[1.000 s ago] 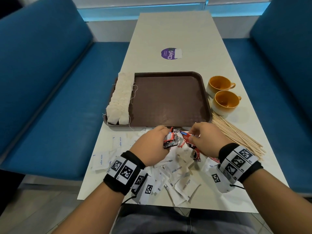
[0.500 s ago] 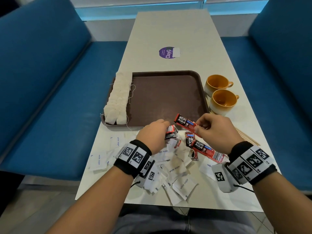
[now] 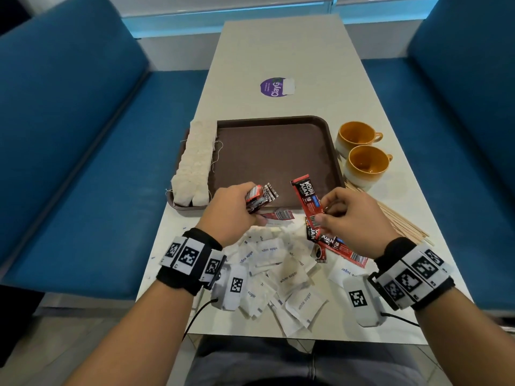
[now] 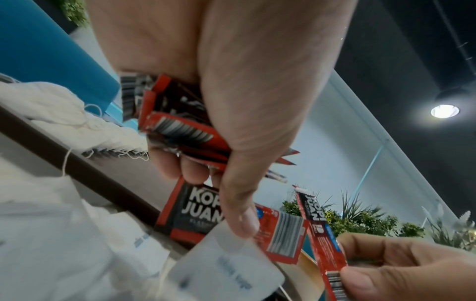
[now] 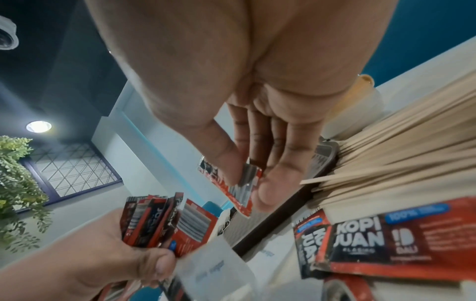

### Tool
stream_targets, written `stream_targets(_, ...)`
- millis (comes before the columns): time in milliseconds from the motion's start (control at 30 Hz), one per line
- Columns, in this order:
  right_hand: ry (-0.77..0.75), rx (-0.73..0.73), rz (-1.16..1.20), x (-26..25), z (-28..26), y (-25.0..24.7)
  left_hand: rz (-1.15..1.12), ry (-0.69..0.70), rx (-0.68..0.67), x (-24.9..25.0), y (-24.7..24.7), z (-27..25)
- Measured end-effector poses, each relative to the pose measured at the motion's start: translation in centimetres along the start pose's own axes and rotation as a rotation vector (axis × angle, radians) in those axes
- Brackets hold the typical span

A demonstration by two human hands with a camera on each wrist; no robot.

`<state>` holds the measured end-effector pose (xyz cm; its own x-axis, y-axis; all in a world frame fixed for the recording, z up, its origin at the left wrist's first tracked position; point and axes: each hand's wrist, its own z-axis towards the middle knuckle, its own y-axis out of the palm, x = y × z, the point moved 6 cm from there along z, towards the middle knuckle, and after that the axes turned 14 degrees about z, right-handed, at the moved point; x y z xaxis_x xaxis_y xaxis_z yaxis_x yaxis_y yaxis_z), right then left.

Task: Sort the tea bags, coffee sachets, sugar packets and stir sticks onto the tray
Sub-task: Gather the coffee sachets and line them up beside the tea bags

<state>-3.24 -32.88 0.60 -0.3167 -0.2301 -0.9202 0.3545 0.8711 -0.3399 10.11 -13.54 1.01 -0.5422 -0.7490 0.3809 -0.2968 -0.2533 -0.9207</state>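
Tea bags line the tray's left edge, while left hand clutches a sachet bundle, right hand pinches one sachet; sugar, sticks remain on table, lower frame.

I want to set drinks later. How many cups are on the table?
2. Both stand right of the tray: the far cup by its right rim, the near cup just in front of it, next to the stir sticks. None seems hidden.

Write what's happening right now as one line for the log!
left hand grips bunch of coffee sachets | right hand pinches one coffee sachet | tea bags on tray
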Motion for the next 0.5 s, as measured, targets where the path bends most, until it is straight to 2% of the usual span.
stream_targets(133,0.003,-0.010,0.006,-0.2,-0.3,0.6,-0.043,-0.024,-0.069,-0.5,-0.2,-0.7)
stream_targets(233,0.009,-0.004,0.016,0.0,-0.5,1.1,-0.088,-0.022,-0.066,-1.0,0.0,-1.1)
stream_targets(333,0.027,-0.025,0.088,0.0,-0.6,1.7,-0.182,-0.031,-0.021,-0.9,0.0,-1.6)
stream_targets(433,0.048,-0.096,0.223,-0.3,-0.7,2.5,-0.314,-0.061,0.085,-0.3,-0.5,-2.0)
stream_targets(500,0.043,-0.145,0.323,-0.7,-0.9,3.0,-0.424,-0.085,0.101,0.6,-0.7,-2.3)
